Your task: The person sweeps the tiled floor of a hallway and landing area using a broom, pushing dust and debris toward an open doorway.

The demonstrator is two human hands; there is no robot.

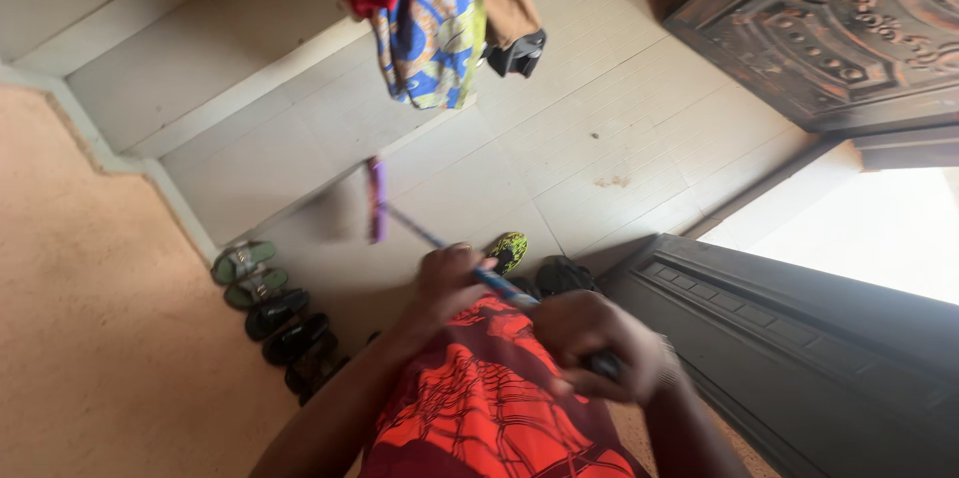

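Over pale tiled steps, both hands grip a thin blue broom handle: left hand curled round its middle, right hand fisted at its end. Its blurred purple head sweeps the smooth tile floor, with sandals lining the rough tan wall.

I see pale tiled floor with low steps at upper left, sandy ground beside them — dark carved door at upper right, clothes hanging, sandals lined up, harsh daylight through the doorway.
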